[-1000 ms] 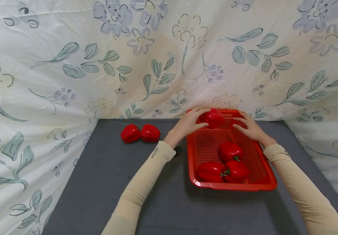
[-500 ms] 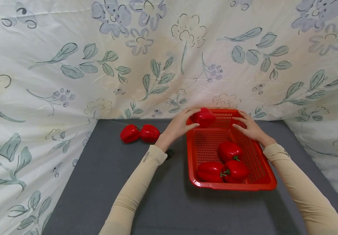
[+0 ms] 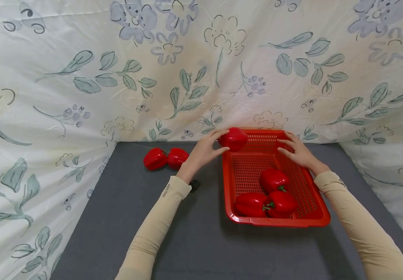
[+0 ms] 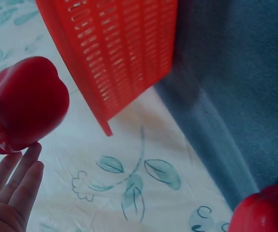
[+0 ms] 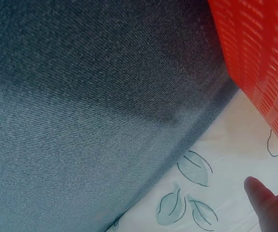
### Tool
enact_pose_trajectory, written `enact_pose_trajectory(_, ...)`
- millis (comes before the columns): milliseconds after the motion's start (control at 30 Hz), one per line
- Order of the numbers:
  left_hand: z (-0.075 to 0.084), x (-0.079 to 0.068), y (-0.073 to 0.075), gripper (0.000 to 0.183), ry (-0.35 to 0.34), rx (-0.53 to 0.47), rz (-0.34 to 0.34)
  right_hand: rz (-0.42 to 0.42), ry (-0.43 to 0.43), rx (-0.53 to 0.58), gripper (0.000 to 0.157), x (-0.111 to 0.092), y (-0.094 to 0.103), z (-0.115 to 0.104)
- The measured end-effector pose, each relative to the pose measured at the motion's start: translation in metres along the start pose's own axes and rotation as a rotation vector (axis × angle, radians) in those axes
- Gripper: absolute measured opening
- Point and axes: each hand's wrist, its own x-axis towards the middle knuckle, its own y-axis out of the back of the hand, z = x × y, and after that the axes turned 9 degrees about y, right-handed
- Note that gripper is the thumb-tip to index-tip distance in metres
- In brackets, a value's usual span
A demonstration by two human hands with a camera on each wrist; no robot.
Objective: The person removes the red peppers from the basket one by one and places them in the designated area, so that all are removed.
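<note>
My left hand [image 3: 203, 151] holds a glossy red bell pepper [image 3: 234, 139] between thumb and fingers, above the far left corner of a red plastic basket [image 3: 226, 186]. In the left wrist view the same pepper [image 4: 30, 104] is raised beside the basket's slotted wall [image 4: 124, 53], fingertips against its lower side. My right hand [image 3: 301, 155] rests at the basket's right rim, fingers spread loosely inward. Three red peppers lie in the near part of the basket, one pepper [image 3: 274, 180] behind the other two. The right wrist view shows only part of my right hand [image 5: 276, 208].
Left of the basket, two more red peppers lie side by side on the dark grey tabletop [image 3: 124, 217], the outer pepper [image 3: 155, 159] fully visible and the other partly behind my left wrist. A floral cloth [image 3: 187, 77] hangs behind the table.
My left hand has moved left with its pepper, from over the basket's far middle to its far left corner. The right hand and the basket have stayed put.
</note>
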Motion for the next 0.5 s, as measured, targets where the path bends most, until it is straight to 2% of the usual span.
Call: enact_pose_trajectory(500, -0.019, -0.014, 0.012, 0.058, -0.004, -0.064, 0.089, -0.017, -0.02, 0.009, 0.053, 0.001, 0.002, 0.0)
